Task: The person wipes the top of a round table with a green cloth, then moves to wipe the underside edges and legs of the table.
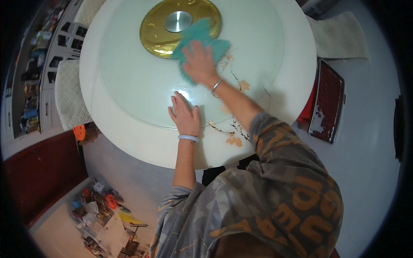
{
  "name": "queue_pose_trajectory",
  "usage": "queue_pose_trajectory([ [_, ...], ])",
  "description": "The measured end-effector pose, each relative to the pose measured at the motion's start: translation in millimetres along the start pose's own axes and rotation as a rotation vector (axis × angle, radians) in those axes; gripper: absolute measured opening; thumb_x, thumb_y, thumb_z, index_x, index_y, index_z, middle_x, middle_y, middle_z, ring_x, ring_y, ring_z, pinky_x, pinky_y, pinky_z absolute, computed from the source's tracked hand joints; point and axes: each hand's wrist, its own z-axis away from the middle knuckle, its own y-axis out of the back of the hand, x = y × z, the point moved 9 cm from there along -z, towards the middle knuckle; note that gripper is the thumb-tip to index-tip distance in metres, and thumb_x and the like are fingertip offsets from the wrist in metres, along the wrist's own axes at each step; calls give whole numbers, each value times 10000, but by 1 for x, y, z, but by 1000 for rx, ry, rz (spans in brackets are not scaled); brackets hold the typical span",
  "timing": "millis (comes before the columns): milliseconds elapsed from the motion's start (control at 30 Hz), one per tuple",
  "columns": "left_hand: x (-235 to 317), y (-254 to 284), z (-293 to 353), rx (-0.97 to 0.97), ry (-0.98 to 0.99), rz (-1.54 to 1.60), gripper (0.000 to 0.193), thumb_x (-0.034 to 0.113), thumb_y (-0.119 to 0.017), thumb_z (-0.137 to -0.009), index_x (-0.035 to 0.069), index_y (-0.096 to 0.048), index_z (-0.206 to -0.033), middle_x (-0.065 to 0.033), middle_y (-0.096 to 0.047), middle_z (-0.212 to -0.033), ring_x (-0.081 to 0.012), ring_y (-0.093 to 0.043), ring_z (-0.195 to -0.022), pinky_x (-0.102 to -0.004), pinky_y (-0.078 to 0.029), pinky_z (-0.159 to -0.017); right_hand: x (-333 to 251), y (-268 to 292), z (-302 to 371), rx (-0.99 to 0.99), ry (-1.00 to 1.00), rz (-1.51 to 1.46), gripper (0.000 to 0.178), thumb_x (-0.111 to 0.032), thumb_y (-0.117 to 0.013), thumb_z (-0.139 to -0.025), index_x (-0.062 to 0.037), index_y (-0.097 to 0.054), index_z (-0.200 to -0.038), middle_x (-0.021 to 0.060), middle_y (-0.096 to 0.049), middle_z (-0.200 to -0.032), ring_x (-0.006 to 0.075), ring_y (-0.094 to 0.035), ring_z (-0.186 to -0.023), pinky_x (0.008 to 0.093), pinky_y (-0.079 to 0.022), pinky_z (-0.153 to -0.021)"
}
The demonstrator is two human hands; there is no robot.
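Note:
My right hand point(200, 63) presses a green cloth point(220, 48) against a round glass turntable point(142, 86), fingers spread over the cloth. The far part of the cloth overlaps a gold disc point(157, 30) with a silver centre point(178, 21). The cloth's edges look blurred. Nearer to me and a little to the left, my left hand point(186, 116) lies flat on the glass near its front edge, holding nothing. Beneath the turntable is a round white table point(133, 139) with painted branches and orange leaves point(233, 141).
Padded chairs point(69, 92) stand at the left, and another light seat point(342, 36) at the far right. A dark red folding panel point(328, 103) leans right of the table. Shelves with several items line the left wall. Mixed clutter point(105, 217) covers the floor at the lower left.

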Motion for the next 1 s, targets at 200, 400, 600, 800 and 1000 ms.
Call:
queue_pose_trajectory([
  [200, -16, 13, -1, 19, -40, 143, 825, 474, -375, -988, -50, -43, -1532, -225, -149, -1605, -328, -125, -1501, -529, -8, -1179, -44, 24, 115, -74, 192, -230, 614, -413, -580, -895, -138, -466, -1432, 139, -348, -1540, 325, -300, -1427, 530, -243, -1132],
  [400, -18, 12, -5, -25, -95, -31, 783, 463, -344, -998, -10, -46, -1546, -193, -140, -1615, -338, -99, -1503, -523, -18, -1185, 178, 66, 130, 98, -304, 70, 602, -421, -537, -926, -122, -439, -1440, 180, -354, -1524, 339, -279, -1434, 546, -224, -1140],
  [600, -32, 9, -9, -59, -86, -221, 743, 375, -415, -977, 3, -119, -1548, -168, -130, -1624, -319, -84, -1508, -526, -31, -1186, 143, 62, 145, 125, -523, 208, 643, -437, -512, -935, -86, -408, -1464, 266, -349, -1503, 389, -252, -1439, 571, -172, -1147],
  [800, -67, 21, -21, -93, -129, -332, 713, 374, -434, -976, 71, -161, -1560, -133, -117, -1634, -301, -93, -1510, -536, -57, -1182, -36, 50, 200, -100, -106, -153, 653, -434, -559, -906, -94, -437, -1450, 215, -341, -1532, 345, -253, -1452, 520, -185, -1159],
  [1000, -90, 44, -34, -140, -184, -429, 690, 441, -367, -1005, 96, -158, -1565, -124, -115, -1634, -297, -103, -1508, -538, -69, -1182, 99, 61, 170, -92, -196, -16, 589, -368, -551, -925, -110, -441, -1443, 172, -298, -1558, 342, -276, -1447, 523, -224, -1157],
])
